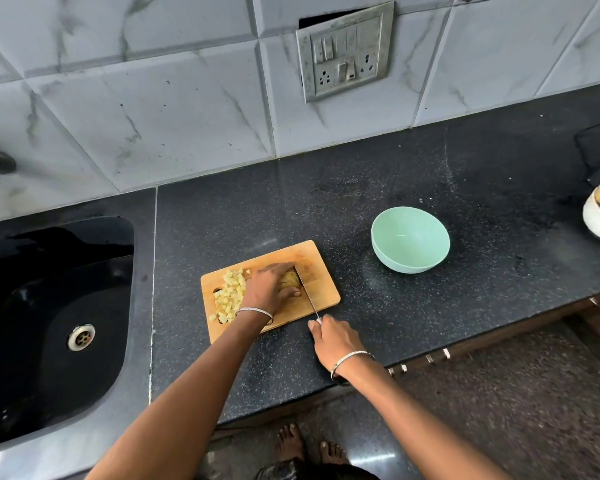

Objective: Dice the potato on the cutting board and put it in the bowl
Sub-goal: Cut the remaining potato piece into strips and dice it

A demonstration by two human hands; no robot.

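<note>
the left hand (269,289) curls over the potato (290,279), pinning it to the board (321,271). just right of its fingertips the knife (308,294) blade stands against the potato's end. the knife's handle is gripped in the right hand (333,337), just off the board's near edge. a heap of dice (231,292) lies just left of the left hand. the bowl (409,240) stands beyond and right of the right hand, apart from the board.
</note>
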